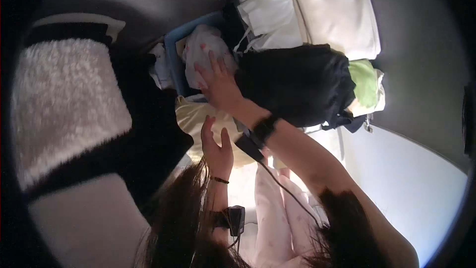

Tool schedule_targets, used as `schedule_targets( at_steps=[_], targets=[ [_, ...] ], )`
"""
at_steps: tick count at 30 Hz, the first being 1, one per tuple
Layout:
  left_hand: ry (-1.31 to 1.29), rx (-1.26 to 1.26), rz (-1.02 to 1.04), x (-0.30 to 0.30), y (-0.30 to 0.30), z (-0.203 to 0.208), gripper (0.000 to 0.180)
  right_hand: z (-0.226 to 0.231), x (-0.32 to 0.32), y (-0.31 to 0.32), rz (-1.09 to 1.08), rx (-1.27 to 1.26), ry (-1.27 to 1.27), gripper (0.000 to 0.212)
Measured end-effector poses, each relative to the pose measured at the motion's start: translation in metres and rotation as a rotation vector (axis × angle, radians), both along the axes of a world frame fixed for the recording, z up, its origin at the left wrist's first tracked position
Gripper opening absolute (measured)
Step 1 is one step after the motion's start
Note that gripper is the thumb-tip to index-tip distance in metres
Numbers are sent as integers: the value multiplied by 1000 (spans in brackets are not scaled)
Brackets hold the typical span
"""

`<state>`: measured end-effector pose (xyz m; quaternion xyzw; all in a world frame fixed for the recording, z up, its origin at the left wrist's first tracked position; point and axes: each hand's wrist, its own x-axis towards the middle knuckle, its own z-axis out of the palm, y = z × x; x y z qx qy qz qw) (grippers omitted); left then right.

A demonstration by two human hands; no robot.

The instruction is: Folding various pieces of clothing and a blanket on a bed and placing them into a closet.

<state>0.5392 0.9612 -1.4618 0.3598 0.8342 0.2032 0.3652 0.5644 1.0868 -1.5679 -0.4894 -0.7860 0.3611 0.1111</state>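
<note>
My right hand [221, 87] reaches across to the left, its fingers spread flat on a whitish bundle with small red marks [204, 42]. I cannot tell whether that bundle is cloth or a plastic bag. It sits inside a blue bin [171, 62], whose near side is partly hidden. Lower down, my left hand [218, 155] is raised with thumb and fingers apart, holding nothing. Pale yellow cloth [191, 119] lies just behind it, below the bin. Folded black clothing [295, 82] is stacked right beside my right hand.
Behind the black pile stand folded white garments [270, 7] and a cream folded cloth [342, 17]. Green cloth [364, 84] shows at the right. Fluffy light fabric [69, 104], dark cloth [144, 114] and a pale folded piece [91, 218] fill the left. A cable [290, 193] hangs near my right forearm.
</note>
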Motion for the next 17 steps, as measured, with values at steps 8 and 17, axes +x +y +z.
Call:
schedule_targets(
  at_steps=[8,17],
  targets=[
    [-178,-79,109,78,-97,112,41,192,244,-163,-332,-399,211,55],
    [-453,-83,149,132,-219,205,37,297,447,-315,-735,-513,-148,48]
  ],
)
